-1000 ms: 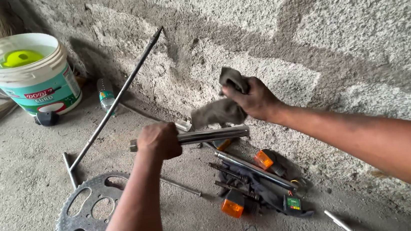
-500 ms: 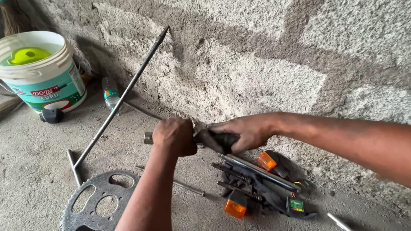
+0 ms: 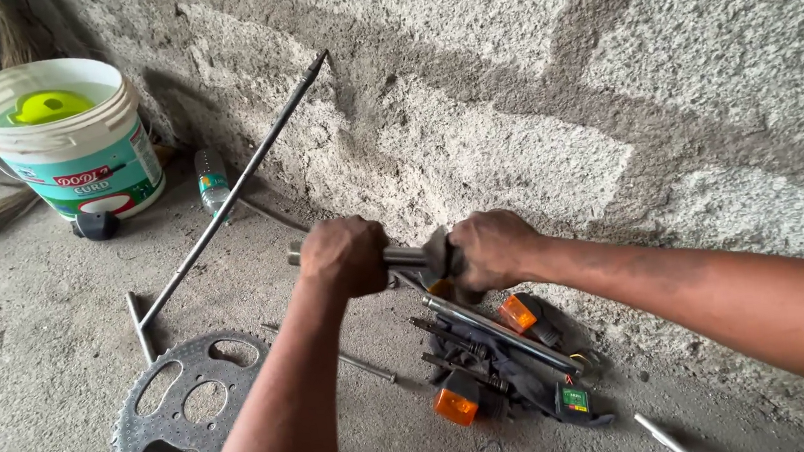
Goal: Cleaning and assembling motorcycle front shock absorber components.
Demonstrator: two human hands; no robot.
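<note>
A rough block wall [image 3: 524,67] fills the back of the view, and a long thin rod [image 3: 231,188] leans against it, its foot on the concrete floor [image 3: 35,389] and its tip on the blocks, which keeps it off the ground and easy to pick up. In the far corner stands a white and teal bucket [image 3: 69,140] with a yellow-green scoop [image 3: 46,105] floating in it, set out of the way. A small bottle [image 3: 211,180] stands by the wall behind the rod. Flat on the floor near the person lies a toothed chain wheel [image 3: 189,414], laid down so it cannot roll.

Under the hands is a heap of parts [image 3: 494,365]: dark brackets, a shiny tube and two orange lamps, piled together at the foot of the wall within arm's reach.

The person holds a short metal bar [image 3: 405,253] level above that heap, just in front of the wall. The left hand [image 3: 346,253] is closed tight round one end, steadying it. The right hand [image 3: 488,247] is clenched over the other end with a dark rag [image 3: 439,257] bunched between palm and metal, seemingly so the cloth rubs the bar while the other hand holds it firm.
</note>
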